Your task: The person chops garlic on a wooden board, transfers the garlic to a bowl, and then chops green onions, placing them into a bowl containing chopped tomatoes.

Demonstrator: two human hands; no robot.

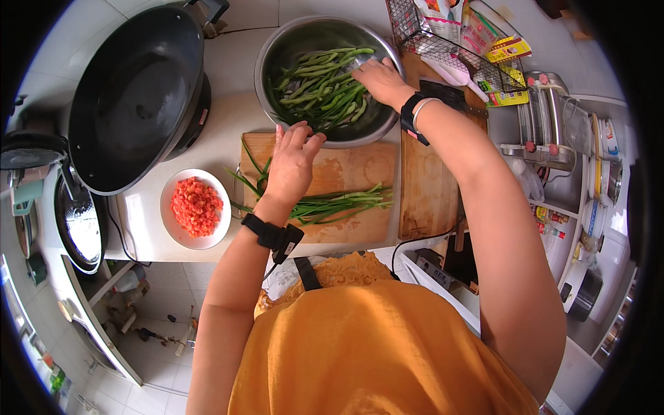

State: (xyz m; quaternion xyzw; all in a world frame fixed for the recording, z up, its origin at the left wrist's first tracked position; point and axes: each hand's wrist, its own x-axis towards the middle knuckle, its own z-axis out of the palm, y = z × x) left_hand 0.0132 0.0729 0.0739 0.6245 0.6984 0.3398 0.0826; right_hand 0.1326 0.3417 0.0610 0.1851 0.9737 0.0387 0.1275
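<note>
A wide stainless steel bowl (263, 78) holds green beans (316, 85), with long dark green stalks along its near side. My right hand (381, 80) reaches over the bowl's right side, fingertips down by the beans. Whether it pinches anything is hidden. My left hand (296, 161) is at the near left rim, its fingertips over the edge; grip or mere rest cannot be told apart. Below that hand lies a wooden cutting board (358, 161). A bunch of thin green stalks, likely scallions or garlic chives (337, 205), stretches across the board, partly behind my left wrist.
Left of the board stands a white bowl (167, 228) of diced red pieces, perhaps tomato (196, 205). A large black wok (140, 93) rises behind it. A second wooden board (428, 192) and a wire basket (456, 54) of packets are on the right. A black cable (415, 244) crosses the counter's edge.
</note>
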